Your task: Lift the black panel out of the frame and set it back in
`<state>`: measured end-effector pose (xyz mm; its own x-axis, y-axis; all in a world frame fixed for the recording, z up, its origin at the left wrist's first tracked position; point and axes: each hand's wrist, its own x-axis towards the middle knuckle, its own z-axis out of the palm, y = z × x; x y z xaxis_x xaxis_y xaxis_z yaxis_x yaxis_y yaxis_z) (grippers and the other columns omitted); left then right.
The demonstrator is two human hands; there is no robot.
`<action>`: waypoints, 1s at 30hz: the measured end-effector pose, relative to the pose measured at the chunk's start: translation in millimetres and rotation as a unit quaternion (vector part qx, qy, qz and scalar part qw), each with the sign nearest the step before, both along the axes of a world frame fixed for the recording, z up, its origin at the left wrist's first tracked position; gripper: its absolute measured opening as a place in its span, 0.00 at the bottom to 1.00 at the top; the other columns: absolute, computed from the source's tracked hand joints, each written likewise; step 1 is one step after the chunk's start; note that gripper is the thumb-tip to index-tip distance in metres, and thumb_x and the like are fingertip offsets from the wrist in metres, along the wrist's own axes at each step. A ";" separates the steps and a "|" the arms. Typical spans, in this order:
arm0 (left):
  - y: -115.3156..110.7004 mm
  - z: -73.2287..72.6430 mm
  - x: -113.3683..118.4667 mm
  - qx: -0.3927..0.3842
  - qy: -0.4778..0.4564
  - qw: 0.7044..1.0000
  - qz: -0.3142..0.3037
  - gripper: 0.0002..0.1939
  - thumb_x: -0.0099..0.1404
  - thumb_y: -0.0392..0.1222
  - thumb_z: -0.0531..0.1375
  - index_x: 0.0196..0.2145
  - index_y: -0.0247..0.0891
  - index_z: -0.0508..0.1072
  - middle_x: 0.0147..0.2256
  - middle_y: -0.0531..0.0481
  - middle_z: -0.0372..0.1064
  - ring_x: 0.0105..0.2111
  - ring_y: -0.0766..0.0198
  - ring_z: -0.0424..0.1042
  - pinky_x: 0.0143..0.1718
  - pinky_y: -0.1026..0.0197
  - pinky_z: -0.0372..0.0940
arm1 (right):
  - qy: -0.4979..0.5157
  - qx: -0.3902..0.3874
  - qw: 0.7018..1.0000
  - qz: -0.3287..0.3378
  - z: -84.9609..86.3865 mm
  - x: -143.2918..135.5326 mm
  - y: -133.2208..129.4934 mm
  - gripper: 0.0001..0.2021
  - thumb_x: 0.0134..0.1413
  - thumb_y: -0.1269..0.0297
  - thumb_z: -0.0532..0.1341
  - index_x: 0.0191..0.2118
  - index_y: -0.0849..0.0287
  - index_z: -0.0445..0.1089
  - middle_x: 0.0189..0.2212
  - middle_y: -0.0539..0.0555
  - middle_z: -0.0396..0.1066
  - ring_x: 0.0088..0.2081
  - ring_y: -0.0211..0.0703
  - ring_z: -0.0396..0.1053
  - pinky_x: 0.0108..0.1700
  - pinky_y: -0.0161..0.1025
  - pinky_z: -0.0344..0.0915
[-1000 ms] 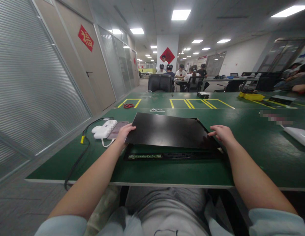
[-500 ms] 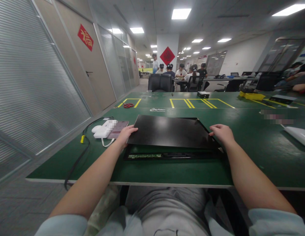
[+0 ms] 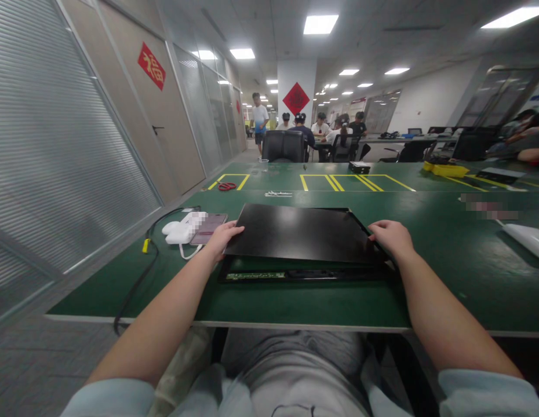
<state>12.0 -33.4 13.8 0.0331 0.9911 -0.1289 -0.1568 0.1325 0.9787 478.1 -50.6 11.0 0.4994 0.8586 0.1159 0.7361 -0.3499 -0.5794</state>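
A black display panel (image 3: 295,233) lies askew over a black frame (image 3: 339,274) on a green table (image 3: 304,307). At its nine o'clock, the left hand (image 3: 222,239) clamps its edge; at three, the right hand (image 3: 393,238) curls beside it — whether gripping, I cannot tell. Toward ten, a red door sign (image 3: 151,66) reads "福".

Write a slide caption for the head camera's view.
Left hand gripping a black panel over a dark frame on a green table, right hand by the opposite side.
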 end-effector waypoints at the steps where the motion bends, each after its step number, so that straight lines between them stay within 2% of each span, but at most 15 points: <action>1: 0.5 -0.9 -0.3 0.003 -0.004 1.000 -0.004 0.22 0.49 0.35 0.71 0.44 0.34 0.79 0.32 0.46 0.83 0.32 0.55 0.82 0.34 0.60 0.73 | -0.003 -0.002 1.000 -0.001 0.3 -0.2 -0.3 0.16 0.50 0.59 0.59 0.41 0.55 0.81 0.31 0.56 0.81 0.40 0.54 0.76 0.38 0.43 0.67; 6: -1.0 -0.5 1.9 0.001 -0.006 1.000 -0.012 0.24 0.49 0.35 0.71 0.47 0.34 0.79 0.33 0.45 0.83 0.32 0.55 0.82 0.35 0.59 0.73 | -0.027 -0.010 1.000 -0.001 2.8 -3.1 -2.7 0.16 0.50 0.59 0.60 0.42 0.54 0.81 0.31 0.57 0.81 0.41 0.56 0.76 0.39 0.44 0.68; 13: -3.8 1.8 4.3 0.012 0.017 1.000 -0.011 0.20 0.50 0.35 0.70 0.43 0.34 0.79 0.33 0.45 0.83 0.32 0.55 0.82 0.38 0.58 0.74 | -0.039 -0.025 0.999 -0.004 7.4 -7.5 -5.8 0.16 0.50 0.59 0.59 0.41 0.53 0.82 0.33 0.57 0.81 0.41 0.56 0.76 0.39 0.44 0.68; 23: -5.8 4.5 7.3 0.008 0.028 1.000 0.002 0.21 0.48 0.36 0.71 0.42 0.33 0.79 0.32 0.44 0.82 0.34 0.53 0.82 0.39 0.56 0.73 | -0.007 0.008 1.000 0.011 -1.9 4.1 0.0 0.14 0.51 0.59 0.61 0.40 0.55 0.81 0.28 0.55 0.80 0.38 0.52 0.76 0.36 0.41 0.66; 30: -5.7 5.4 7.9 0.013 0.041 0.999 0.008 0.20 0.46 0.36 0.71 0.40 0.33 0.80 0.32 0.44 0.82 0.35 0.52 0.82 0.40 0.56 0.73 | -0.010 -0.003 1.000 0.012 0.8 1.8 -0.7 0.14 0.52 0.61 0.60 0.39 0.54 0.82 0.30 0.54 0.80 0.37 0.50 0.76 0.37 0.41 0.66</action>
